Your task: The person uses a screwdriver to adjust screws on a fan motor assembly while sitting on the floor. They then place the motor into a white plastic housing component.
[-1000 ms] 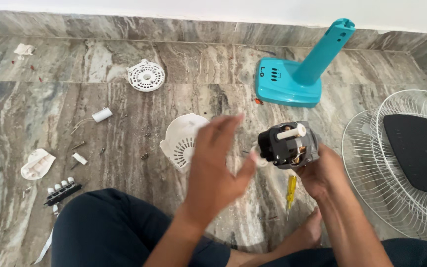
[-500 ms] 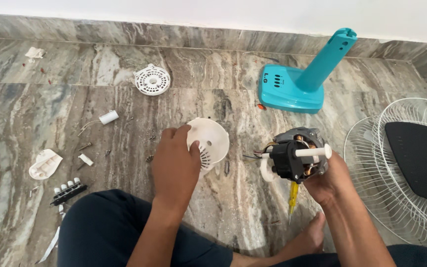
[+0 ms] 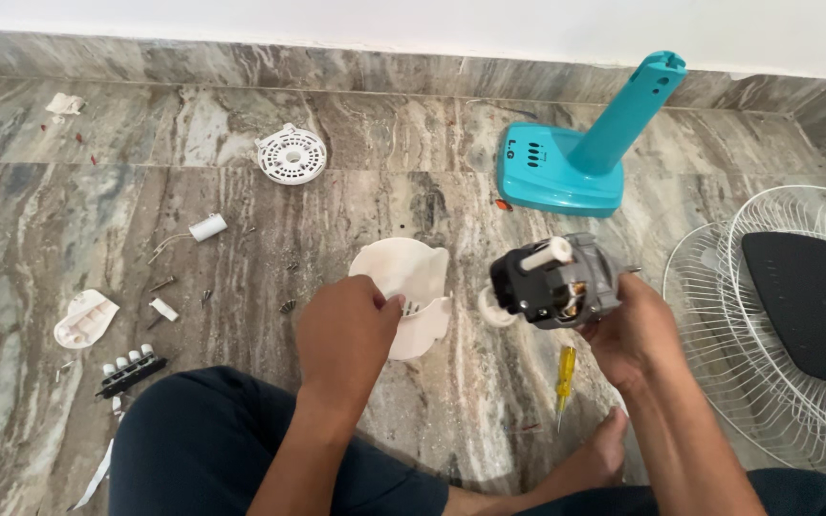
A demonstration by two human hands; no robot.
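Fan motor (image 3: pixel 558 282) up off the marble floor (image 3: pixel 69 220), its underside hidden behind the right hand (image 3: pixel 635 334), fingers wrapped around it. Left hand (image 3: pixel 344 334) pinches the white housing cover (image 3: pixel 411 291), fingertips tucked out of sight. Yellow screwdriver (image 3: pixel 564 380) below, wire guard (image 3: pixel 776 325) cut off right.

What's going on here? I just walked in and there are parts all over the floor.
A person sits on the marbled stone floor with a fan taken apart. The left hand grips a white vented plastic housing shell, lifted beside the grey-and-black fan motor held in the right hand. A yellow-handled screwdriver lies below the motor; the teal fan base and white wire grille stand apart.
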